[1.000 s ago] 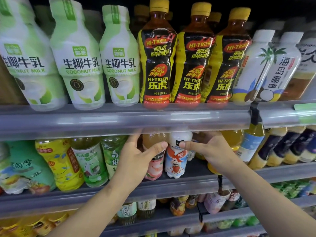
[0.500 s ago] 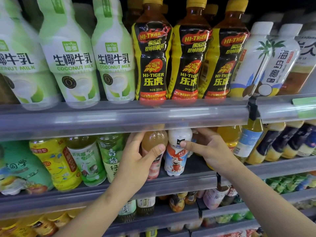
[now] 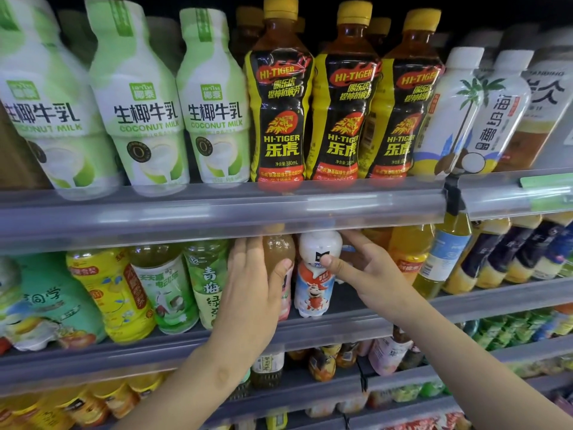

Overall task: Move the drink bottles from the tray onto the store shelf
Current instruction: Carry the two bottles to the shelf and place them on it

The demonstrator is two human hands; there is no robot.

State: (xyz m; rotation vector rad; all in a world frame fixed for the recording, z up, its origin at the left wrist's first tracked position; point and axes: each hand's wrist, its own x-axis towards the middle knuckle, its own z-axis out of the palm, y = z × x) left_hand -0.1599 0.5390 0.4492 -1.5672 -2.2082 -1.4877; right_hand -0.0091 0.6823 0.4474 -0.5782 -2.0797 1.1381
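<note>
My left hand [image 3: 251,293] wraps an amber drink bottle with a pink label [image 3: 279,256] standing on the middle shelf [image 3: 341,324]. Beside it on the right stands a small white bottle with a cartoon cow [image 3: 314,287]. My right hand [image 3: 362,268] reaches in past that white bottle, thumb pressing its upper part and fingers spread behind it under the shelf rail. Whether those fingers hold anything is hidden. No tray is in view.
The upper shelf carries green coconut milk bottles [image 3: 145,119], black and yellow Hi-Tiger bottles [image 3: 280,119] and white coconut drink bottles [image 3: 455,113]. A clear rail [image 3: 217,212] hangs over the middle shelf. Green tea bottles [image 3: 207,280] stand left of my hands, orange and dark bottles [image 3: 409,252] right.
The view has drifted slightly down. My left hand has slid higher around the amber bottle, and my right thumb now rests on the white bottle's neck.
</note>
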